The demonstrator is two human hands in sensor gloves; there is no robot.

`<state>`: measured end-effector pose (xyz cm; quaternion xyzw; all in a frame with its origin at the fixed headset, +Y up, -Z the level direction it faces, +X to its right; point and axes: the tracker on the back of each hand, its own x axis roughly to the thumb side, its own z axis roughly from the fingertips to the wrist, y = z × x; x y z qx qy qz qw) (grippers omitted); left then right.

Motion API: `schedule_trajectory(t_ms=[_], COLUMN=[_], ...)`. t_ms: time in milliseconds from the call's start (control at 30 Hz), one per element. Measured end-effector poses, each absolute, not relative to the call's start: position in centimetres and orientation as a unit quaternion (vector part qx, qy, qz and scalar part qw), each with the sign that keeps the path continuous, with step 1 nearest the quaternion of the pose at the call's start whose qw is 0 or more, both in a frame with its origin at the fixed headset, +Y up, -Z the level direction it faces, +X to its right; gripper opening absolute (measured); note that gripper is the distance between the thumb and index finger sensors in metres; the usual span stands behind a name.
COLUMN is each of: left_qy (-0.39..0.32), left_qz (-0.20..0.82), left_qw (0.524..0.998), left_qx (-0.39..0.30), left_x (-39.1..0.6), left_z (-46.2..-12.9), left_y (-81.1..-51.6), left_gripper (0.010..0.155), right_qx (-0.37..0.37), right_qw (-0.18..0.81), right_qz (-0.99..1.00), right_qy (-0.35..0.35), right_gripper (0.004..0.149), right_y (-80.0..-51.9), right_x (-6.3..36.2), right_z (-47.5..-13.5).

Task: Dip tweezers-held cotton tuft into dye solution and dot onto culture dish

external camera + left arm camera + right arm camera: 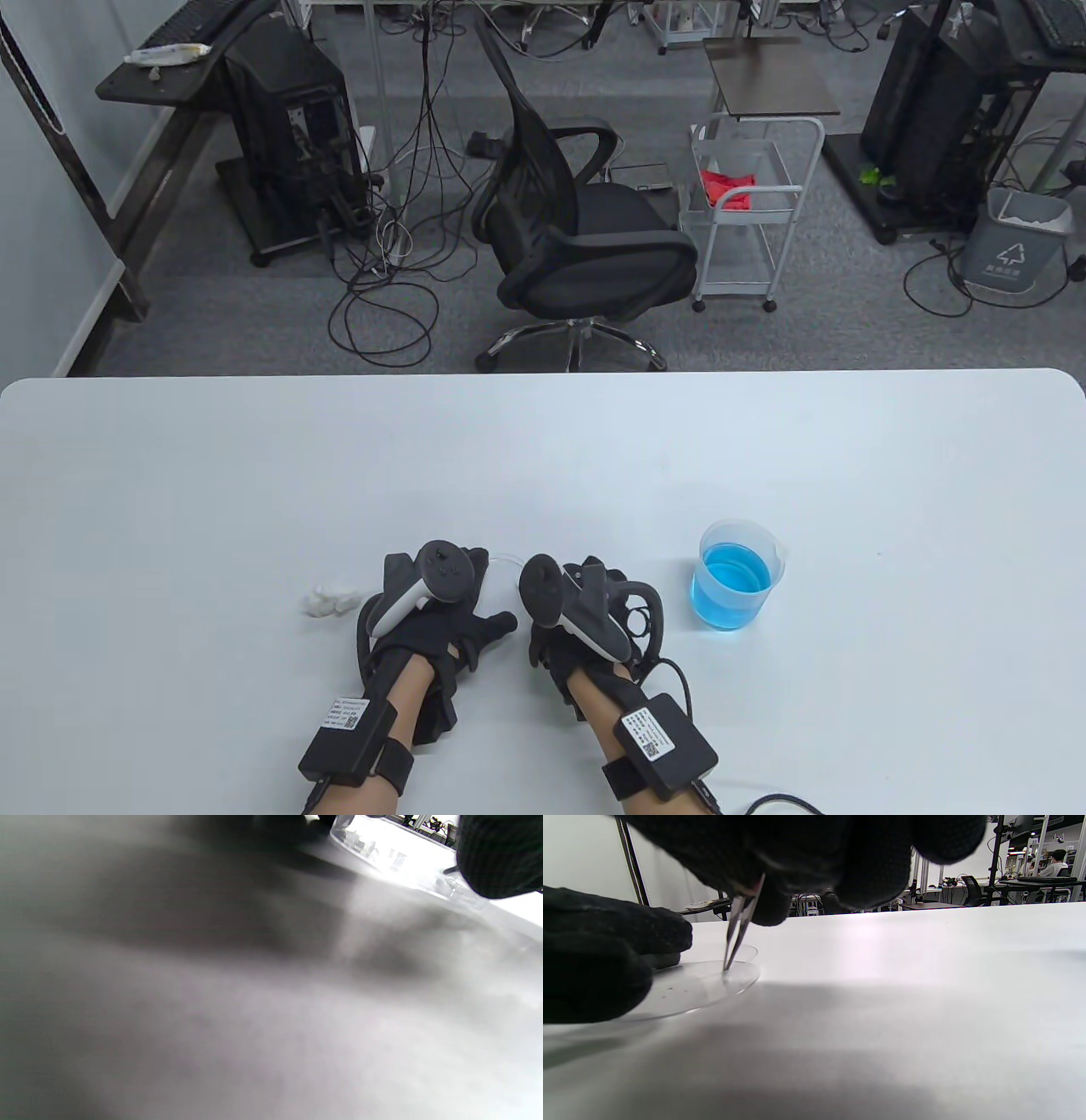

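Tweezers (739, 929) tips on dish (708, 984), white table (254, 475).

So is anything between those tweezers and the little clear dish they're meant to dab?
Nothing visible. In the right wrist view the tweezers, pinched by the right hand, already reach down to the culture dish. The left hand sits at the dish's side, not in the path.

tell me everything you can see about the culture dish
The culture dish is a shallow, round, clear dish that looks like plastic or glass, lying flat on the white table between the two hands. The left hand rests against its near-left edge. The tweezers, pinched by the right hand, stand almost upright with their tips down on its floor. A few tiny dark specks mark the inside. From the table view only a sliver of its rim shows.
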<state>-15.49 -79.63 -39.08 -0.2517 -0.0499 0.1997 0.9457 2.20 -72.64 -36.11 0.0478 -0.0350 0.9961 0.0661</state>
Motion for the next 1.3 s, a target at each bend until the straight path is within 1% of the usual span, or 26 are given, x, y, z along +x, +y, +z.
schedule_trajectory(t_ms=[300,467,567,700,833,967,1100,1233,1300], left_qy=[-0.05,-0.05,-0.05,-0.05,-0.05,-0.05,-0.05,-0.05,-0.05], left_qz=[0.198,0.199,0.199,0.199,0.199,0.199,0.198,0.199,0.199], left_qw=[0.946,0.946,0.946,0.946,0.946,0.946,0.946,0.946,0.946], left_qx=[-0.252,-0.251,-0.252,-0.252,-0.252,-0.252,-0.252,-0.252,-0.252], left_x=[-15.49,-15.49,-15.49,-15.48,-15.48,-15.48,-15.47,-15.47,-15.47], left_z=[-39.08,-39.08,-39.08,-39.09,-39.09,-39.09,-39.09,-39.08,-39.08], left_y=[-79.63,-79.63,-79.63,-79.63,-79.63,-79.63,-79.62,-79.63,-79.63], left_gripper=[0.094,0.094,0.095,0.094,0.095,0.094,0.095,0.095,0.095], right_qx=[0.052,0.056,0.056,0.061,0.062,0.066,0.066,0.07,0.07], right_qw=[0.065,0.071,0.065,0.068,0.065,0.074,0.066,0.074,0.072], right_qz=[0.996,0.995,0.996,0.995,0.996,0.995,0.995,0.994,0.995], right_qy=[-0.025,-0.033,-0.02,-0.035,-0.023,-0.034,-0.023,-0.035,-0.026], right_gripper=[0.033,0.033,0.033,0.033,0.034,0.033,0.033,0.033,0.033], right_y=[-72.88,-72.78,-72.97,-72.91,-73.01,-72.89,-73.12,-73.0,-73.09], right_x=[2.03,1.99,1.9,1.82,1.72,1.66,1.5,1.44,1.36], right_z=[-36.21,-36.18,-36.24,-36.17,-36.18,-36.13,-36.17,-36.1,-36.1])
